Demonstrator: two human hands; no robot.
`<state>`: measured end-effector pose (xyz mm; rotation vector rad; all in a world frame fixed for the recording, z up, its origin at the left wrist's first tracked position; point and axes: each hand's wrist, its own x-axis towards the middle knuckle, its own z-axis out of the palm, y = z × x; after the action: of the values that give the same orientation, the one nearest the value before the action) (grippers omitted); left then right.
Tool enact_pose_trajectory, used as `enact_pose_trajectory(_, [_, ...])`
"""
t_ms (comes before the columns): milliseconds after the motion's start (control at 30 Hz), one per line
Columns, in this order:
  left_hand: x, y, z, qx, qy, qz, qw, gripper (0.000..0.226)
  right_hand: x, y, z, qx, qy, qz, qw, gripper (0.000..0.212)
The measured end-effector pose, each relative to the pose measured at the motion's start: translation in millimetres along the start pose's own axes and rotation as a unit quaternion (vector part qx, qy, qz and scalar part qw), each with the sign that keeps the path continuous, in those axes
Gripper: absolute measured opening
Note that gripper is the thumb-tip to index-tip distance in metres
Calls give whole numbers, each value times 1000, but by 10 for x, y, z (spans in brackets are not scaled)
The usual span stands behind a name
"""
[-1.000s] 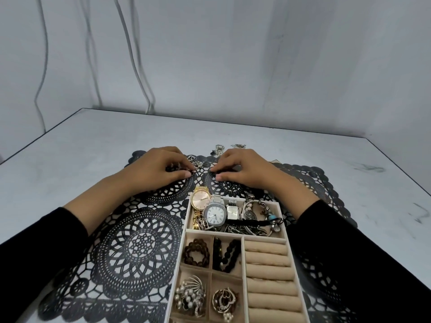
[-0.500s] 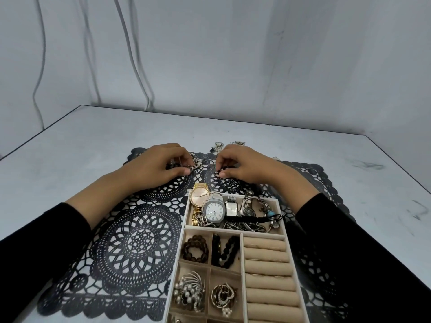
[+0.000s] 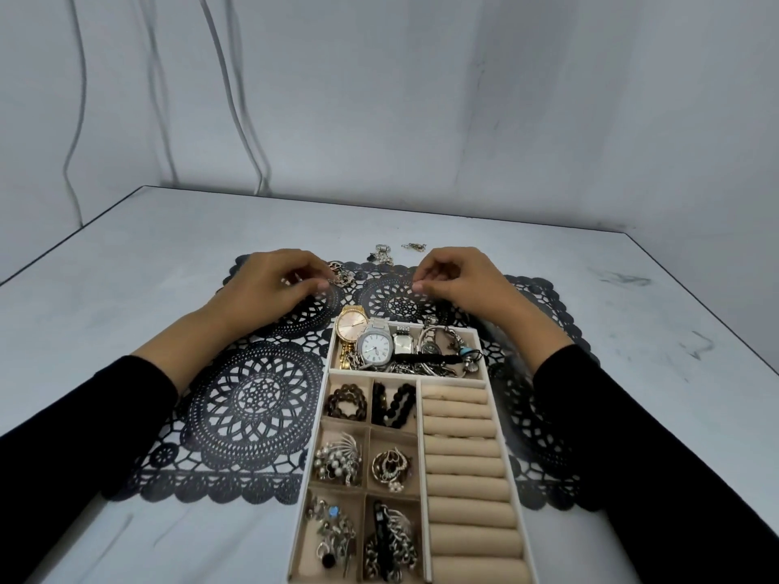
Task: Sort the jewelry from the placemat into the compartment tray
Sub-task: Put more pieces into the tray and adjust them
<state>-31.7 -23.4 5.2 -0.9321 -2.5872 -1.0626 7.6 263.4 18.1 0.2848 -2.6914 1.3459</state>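
The black lace placemat point(image 3: 257, 398) lies on the table with the compartment tray point(image 3: 327, 375) on its near right part. The tray's far compartment holds watches point(image 3: 375, 347) and bracelets, and the small left compartments hold beads, brooches and rings. My left hand point(image 3: 274, 288) hovers over the mat's far edge, fingers curled, tips beside a small gold-and-dark ornament point(image 3: 339, 276) lying on the mat. My right hand point(image 3: 457, 278) is over the mat's far middle, thumb and forefinger pinched together. Whether either pinch holds a tiny piece is hidden.
Two small loose pieces point(image 3: 381, 252) point(image 3: 414, 246) lie on the bare table just beyond the mat's far edge. The tray's right column has beige ring rolls point(image 3: 461, 453). Cables point(image 3: 236, 120) hang down the back wall. The table's edges run left and right.
Both hands have lifted from flat on the mat into curled, pinched poses and moved apart. The view has tilted so more of the tray's near compartments show.
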Motion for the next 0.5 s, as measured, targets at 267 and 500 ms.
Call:
enact_pose_trajectory(267, [-168,306,-101,-126,91,-78,985,12,-397,-86,-153,131,110,54,984,12])
enact_pose_trajectory(500, [-410,706,-147,-190,109,-80,972,12,-840,-233,-194,210,130,63,967,16])
